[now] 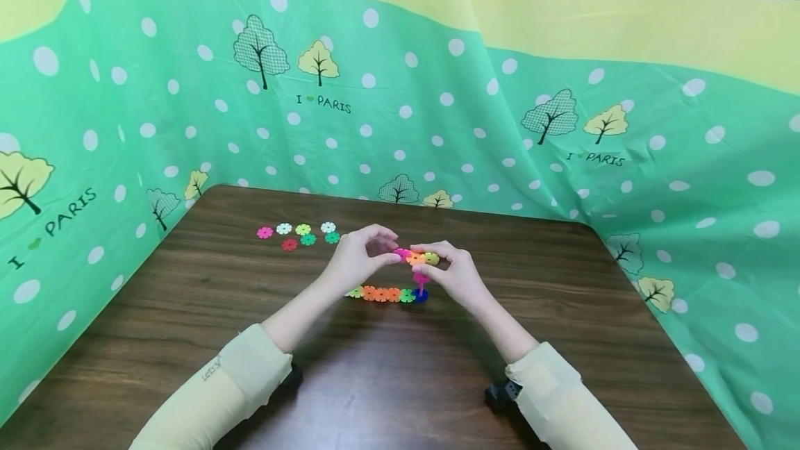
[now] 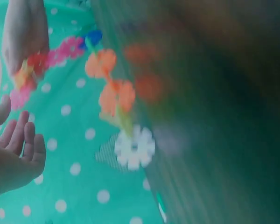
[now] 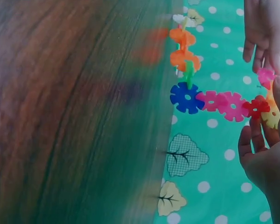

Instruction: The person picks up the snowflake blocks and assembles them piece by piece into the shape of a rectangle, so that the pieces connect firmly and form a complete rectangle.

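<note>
Before a green dotted curtain (image 1: 350,165), above the dark desk (image 1: 375,394), a chain of interlocking discs (image 1: 382,294) is held pinched by the right hand (image 1: 459,278), seemingly for steadiness, while its pink end disc (image 1: 401,253) is touched by the loosely spread left hand (image 1: 356,255).

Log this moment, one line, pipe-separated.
right hand: pinching multicoloured flower-shaped plastic chain near its orange piece | left hand: beside its pink end piece, contact unclear | loose multicoloured plastic flowers: on dark wood-grain table
</note>
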{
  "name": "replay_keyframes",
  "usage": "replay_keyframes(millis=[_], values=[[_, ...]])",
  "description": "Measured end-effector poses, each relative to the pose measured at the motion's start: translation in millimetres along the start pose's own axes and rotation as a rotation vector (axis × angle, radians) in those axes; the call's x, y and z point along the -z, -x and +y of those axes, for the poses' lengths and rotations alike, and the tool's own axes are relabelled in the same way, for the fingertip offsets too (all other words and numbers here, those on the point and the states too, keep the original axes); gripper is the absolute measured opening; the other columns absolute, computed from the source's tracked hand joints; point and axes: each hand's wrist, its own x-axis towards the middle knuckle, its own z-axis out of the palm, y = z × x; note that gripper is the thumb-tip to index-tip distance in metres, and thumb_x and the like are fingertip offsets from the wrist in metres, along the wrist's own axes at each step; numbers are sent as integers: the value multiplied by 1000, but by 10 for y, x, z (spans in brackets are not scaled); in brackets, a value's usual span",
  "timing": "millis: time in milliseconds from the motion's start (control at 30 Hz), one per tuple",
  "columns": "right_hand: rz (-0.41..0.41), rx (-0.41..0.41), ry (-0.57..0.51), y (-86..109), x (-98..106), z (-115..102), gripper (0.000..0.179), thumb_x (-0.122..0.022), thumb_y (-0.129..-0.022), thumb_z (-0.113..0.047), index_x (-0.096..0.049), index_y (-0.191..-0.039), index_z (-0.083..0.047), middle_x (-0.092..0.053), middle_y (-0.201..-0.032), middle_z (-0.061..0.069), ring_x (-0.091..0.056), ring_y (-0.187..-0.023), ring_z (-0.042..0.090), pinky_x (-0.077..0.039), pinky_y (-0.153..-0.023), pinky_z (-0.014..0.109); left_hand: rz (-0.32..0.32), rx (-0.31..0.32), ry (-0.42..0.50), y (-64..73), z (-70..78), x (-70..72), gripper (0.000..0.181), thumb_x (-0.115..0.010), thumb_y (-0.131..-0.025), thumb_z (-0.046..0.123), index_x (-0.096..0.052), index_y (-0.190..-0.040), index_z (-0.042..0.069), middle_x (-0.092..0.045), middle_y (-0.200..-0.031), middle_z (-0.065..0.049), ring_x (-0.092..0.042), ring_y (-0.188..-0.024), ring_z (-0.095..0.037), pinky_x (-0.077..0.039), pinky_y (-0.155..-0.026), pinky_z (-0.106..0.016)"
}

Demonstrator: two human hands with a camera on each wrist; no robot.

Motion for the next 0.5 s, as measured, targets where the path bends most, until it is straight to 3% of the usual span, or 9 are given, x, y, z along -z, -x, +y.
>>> replay_keyframes(millis=[233, 500], values=[[-20, -17, 26, 75, 58, -291, 35, -70, -85, -10, -64, -118, -2, -65, -104, 14, -52, -68, 21, -46, -57, 21, -69, 38, -116, -29, -199, 436, 41, -76, -79, 27, -61, -117, 17, -68, -108, 1, -61, -104, -19, -47, -91, -41], [-36, -17, 54, 100, 90, -333, 34, -70, -85, -12, -64, -118, -4, -64, -99, 13, -52, -70, 21, -48, -60, 24, -118, 8, -264, 10, -532, 924, 49, -77, -79, 26, -60, -124, 16, -61, -122, -2, -50, -112, -26, -41, -93, -47]])
